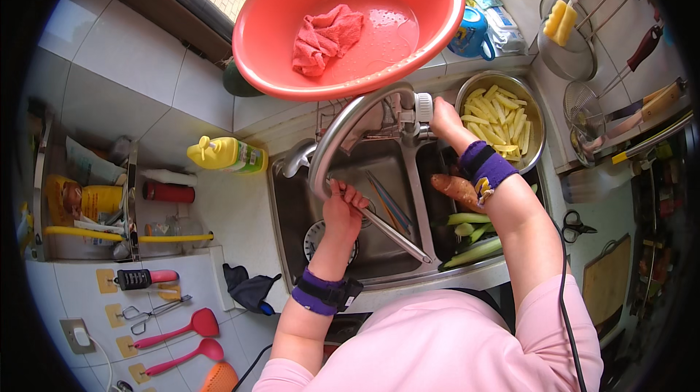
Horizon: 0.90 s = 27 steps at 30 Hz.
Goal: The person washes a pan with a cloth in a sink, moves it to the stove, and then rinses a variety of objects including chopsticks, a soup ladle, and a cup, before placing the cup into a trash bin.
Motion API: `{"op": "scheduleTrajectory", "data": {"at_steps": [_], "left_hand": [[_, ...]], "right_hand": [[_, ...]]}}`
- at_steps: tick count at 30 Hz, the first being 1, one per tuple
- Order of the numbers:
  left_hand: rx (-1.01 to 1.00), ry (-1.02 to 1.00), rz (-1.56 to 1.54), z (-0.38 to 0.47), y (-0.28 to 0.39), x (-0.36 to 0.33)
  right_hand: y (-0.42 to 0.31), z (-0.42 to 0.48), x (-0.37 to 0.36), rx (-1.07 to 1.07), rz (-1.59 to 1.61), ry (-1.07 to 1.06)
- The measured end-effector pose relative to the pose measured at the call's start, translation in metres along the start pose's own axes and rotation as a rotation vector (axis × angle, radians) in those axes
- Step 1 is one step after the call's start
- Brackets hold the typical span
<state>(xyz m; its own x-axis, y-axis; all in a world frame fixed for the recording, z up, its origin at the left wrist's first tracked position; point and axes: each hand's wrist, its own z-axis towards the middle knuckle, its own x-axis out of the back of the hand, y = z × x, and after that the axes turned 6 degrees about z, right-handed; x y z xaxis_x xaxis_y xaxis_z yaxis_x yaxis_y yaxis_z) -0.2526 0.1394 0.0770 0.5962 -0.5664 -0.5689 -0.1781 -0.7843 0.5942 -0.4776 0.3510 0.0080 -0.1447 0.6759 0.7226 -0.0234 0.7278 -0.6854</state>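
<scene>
My left hand grips a metal utensil under the curved spout of the faucet; the long metal handle slants down to the right over the left sink basin. The utensil's head is hidden behind the spout and my fingers. At the faucet's base, beside its white collar, my right hand is curled at the faucet handle, most of which is hidden. In the left basin lie several coloured chopsticks and a round white slotted piece, partly behind my left forearm.
A large red basin with a red cloth stands behind the faucet. Potato strips fill a steel bowl at right. A sweet potato and green stalks lie in the right sink basin. A yellow pump bottle stands left.
</scene>
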Motion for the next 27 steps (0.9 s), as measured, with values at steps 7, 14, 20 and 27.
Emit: {"op": "scheduleTrajectory", "data": {"at_steps": [7,14,20,27], "left_hand": [[-0.015,-0.004,0.016,-0.005,0.000,-0.006],[-0.151,0.053,0.105,0.019,0.010,0.030],[-0.315,0.103,0.116,0.018,0.009,0.013],[-0.269,0.137,0.261,0.001,-0.042,-0.004]], "right_hand": [[0.007,-0.001,0.002,0.023,0.030,0.027],[-0.003,-0.082,0.003,0.432,0.183,0.259],[-0.067,-0.206,0.001,0.165,0.472,-0.595],[-0.082,-0.219,-0.024,0.344,0.504,-0.415]]}}
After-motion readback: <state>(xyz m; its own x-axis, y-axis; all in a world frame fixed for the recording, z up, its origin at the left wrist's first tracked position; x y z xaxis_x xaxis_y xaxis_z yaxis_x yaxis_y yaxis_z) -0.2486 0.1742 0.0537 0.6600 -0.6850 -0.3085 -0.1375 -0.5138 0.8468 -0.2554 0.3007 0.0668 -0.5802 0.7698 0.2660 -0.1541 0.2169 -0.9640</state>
